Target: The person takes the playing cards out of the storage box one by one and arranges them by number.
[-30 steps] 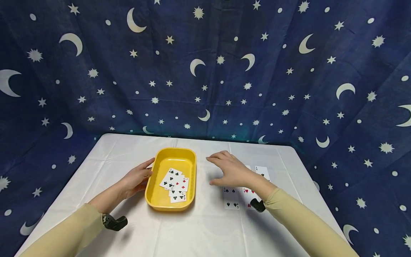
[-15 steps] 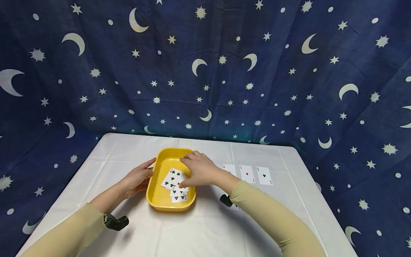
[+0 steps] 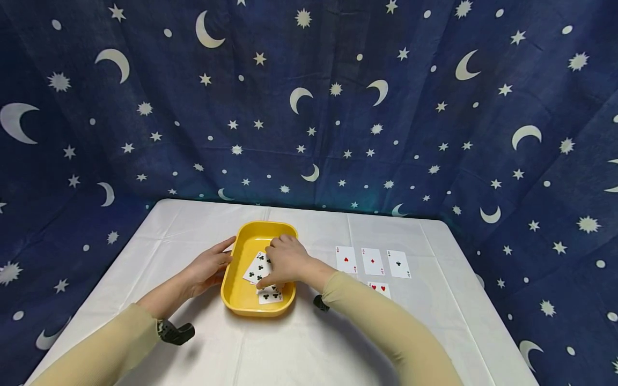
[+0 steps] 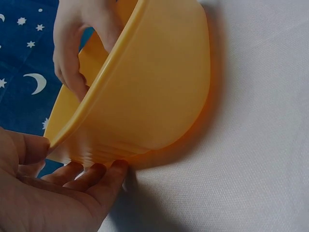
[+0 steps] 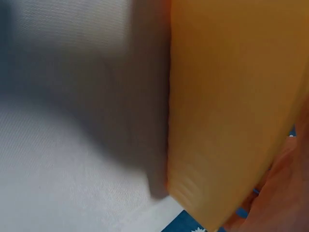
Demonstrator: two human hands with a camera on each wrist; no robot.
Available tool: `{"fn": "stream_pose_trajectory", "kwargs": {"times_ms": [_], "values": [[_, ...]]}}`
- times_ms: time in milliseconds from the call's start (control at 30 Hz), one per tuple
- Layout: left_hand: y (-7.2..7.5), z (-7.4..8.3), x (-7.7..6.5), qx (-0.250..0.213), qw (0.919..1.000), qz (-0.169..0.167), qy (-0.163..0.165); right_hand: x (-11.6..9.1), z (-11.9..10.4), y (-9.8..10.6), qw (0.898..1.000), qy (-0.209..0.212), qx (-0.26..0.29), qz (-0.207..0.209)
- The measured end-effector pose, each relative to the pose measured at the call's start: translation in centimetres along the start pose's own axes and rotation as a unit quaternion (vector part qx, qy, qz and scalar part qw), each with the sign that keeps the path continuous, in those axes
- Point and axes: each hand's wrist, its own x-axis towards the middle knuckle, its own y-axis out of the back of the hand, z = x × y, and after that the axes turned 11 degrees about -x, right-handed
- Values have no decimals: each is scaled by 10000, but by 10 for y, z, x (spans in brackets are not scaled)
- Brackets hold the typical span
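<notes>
A yellow plastic tub (image 3: 233, 292) stands on the white tablecloth. My left hand (image 3: 207, 271) rests against its left side; in the left wrist view its fingertips (image 4: 118, 166) touch the outer wall, and one digit lies at the rim. My right hand (image 3: 286, 261) reaches down inside the tub, thumb and bent fingers over a small pile of playing cards. A five of clubs (image 3: 257, 271) and another clubs card (image 3: 271, 297) show beside it. Whether the right hand grips a card I cannot tell. In the right wrist view the tub's wall mostly hides that hand.
On the tablecloth (image 3: 193, 230) to the right lie an ace of hearts (image 3: 345, 259), an ace of diamonds (image 3: 372, 261) and an ace of clubs (image 3: 398, 264) in a row. Below them a hearts card (image 3: 379, 289) is partly covered by the right sleeve. A star-and-moon curtain (image 3: 270, 118) hangs behind.
My right hand has moved left from over the laid-out cards into the tub, now covering the five of diamonds. The aces came into view. My left hand stays at the tub.
</notes>
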Motion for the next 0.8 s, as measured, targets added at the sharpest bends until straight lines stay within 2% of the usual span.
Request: {"fn": "stream_pose_trajectory", "kwargs": {"times_ms": [333, 800], "values": [[0, 1, -1, 77, 9999, 70, 43, 10, -8, -10, 9986, -307, -273, -325], [-1, 3, -2, 70, 9999, 78, 74, 14, -12, -13, 9979, -411, -290, -406]]}}
